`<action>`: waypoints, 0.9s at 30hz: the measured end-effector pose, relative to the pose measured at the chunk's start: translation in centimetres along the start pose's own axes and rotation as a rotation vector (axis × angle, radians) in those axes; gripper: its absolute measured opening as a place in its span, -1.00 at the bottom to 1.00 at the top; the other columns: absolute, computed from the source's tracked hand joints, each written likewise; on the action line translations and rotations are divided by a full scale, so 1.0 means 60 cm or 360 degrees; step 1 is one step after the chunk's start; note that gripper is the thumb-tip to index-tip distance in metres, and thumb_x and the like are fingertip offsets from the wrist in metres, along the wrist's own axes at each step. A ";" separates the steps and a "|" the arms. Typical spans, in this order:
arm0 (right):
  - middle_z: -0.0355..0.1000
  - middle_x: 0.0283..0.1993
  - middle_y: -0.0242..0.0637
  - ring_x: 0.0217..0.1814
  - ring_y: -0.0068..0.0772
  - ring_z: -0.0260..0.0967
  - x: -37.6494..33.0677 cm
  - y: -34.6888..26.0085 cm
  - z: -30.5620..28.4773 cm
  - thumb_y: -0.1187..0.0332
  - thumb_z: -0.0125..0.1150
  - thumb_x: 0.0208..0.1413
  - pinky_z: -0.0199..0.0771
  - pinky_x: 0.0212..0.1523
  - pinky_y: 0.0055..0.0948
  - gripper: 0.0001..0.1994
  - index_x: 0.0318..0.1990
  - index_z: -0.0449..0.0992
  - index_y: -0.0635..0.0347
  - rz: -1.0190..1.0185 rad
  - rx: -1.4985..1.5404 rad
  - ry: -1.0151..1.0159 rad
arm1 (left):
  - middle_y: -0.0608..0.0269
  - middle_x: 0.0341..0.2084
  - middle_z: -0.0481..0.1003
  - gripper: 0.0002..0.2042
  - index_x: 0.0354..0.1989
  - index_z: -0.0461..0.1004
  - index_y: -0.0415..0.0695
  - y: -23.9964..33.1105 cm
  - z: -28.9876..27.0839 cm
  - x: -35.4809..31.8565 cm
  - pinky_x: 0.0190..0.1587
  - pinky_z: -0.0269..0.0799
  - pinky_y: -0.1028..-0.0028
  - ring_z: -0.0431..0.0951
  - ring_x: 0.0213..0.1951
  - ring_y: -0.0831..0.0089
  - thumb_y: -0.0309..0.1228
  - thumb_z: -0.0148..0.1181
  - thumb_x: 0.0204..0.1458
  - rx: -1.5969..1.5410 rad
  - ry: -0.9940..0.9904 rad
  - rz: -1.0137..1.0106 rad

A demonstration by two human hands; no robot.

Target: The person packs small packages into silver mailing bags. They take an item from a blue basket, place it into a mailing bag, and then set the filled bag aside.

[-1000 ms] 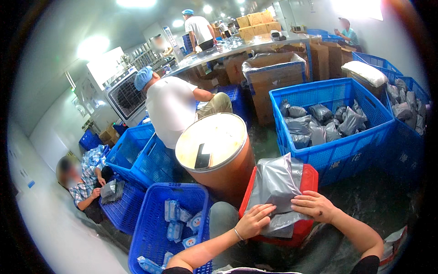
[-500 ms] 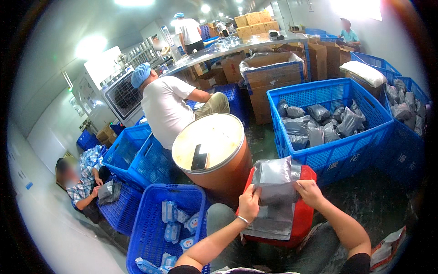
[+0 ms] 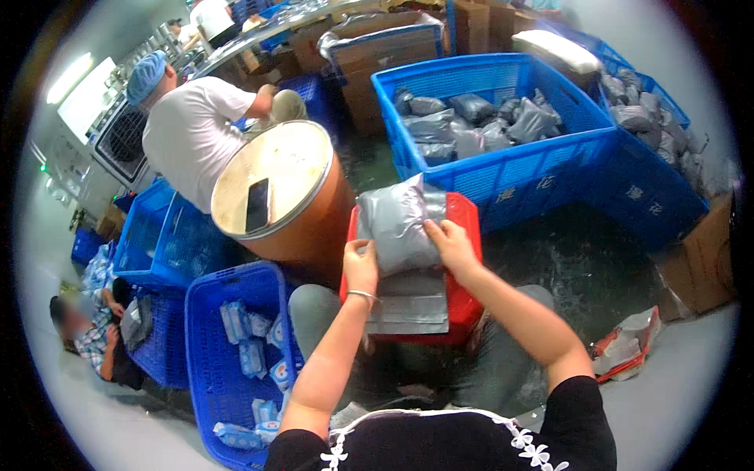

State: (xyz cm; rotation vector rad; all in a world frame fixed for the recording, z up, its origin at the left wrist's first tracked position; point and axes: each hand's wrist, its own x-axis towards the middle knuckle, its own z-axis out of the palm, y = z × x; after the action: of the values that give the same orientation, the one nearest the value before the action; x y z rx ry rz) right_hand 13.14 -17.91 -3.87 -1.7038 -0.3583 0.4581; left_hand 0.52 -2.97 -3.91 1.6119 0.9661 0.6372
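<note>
Between my hands is a filled grey plastic mailing bag (image 3: pixel 399 224), bulging and shiny. My left hand (image 3: pixel 361 267) grips its lower left edge, thumb and fingers closed. On its right side my right hand (image 3: pixel 452 245) pinches the film with bent fingers. Beneath it, flat grey mailing bags (image 3: pixel 408 308) lie on a red stool (image 3: pixel 465 228) in front of my knees. At my left a blue basket (image 3: pixel 206 345) holds several blue-and-white soft packs (image 3: pixel 251 357).
A brown drum (image 3: pixel 334 204) with a phone (image 3: pixel 258 206) on its lid stands ahead-left. Beyond the stool, a large blue crate (image 3: pixel 503 184) holds several filled grey bags. A co-worker in white (image 3: pixel 192 129) sits past the drum; another person (image 3: pixel 98 337) sits far left.
My view has tipped downward and swung right, so my black top now shows. The mailing bag stays in both hands, now tilted, with my right hand higher on its side.
</note>
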 end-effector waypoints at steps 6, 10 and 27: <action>0.50 -0.14 0.14 -0.03 0.15 0.44 0.028 -0.024 0.027 0.02 0.08 0.24 0.40 -0.03 -0.14 -0.58 -0.14 0.46 0.30 -0.0164 -0.0481 0.0139 | 0.27 -0.44 0.55 -0.73 -0.14 0.55 -0.28 -0.017 -0.005 0.041 -0.28 0.42 0.43 0.52 -0.38 0.45 -0.32 0.07 0.18 0.0131 -0.0148 0.0158; 0.50 -0.07 0.09 0.04 0.00 0.45 0.045 -0.015 -0.020 0.08 0.12 0.24 0.40 0.03 -0.19 -0.58 -0.04 0.43 0.32 -0.0186 -0.0247 0.0206 | 0.29 -0.40 0.57 -0.71 -0.07 0.58 -0.27 0.036 0.020 0.021 -0.29 0.41 0.46 0.51 -0.39 0.52 -0.37 0.08 0.13 -0.0255 -0.0433 -0.0096; -0.02 0.43 -0.07 0.42 -0.01 0.03 -0.099 -0.226 -0.168 0.23 0.40 0.03 0.15 0.32 0.07 -0.08 0.42 -0.11 0.21 -0.1607 0.0483 0.1497 | -0.06 0.18 0.37 -0.37 0.24 0.32 -0.16 0.121 -0.081 -0.017 0.20 0.33 0.13 0.40 0.19 0.04 -0.27 0.40 -0.01 0.0301 -0.0697 0.1695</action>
State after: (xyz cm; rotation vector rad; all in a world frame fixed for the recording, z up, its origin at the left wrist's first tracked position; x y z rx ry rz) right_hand 13.09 -26.98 11.55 -1.0788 -0.3649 -0.9567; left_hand -2.07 -1.77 4.40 2.2772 -0.2359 0.8368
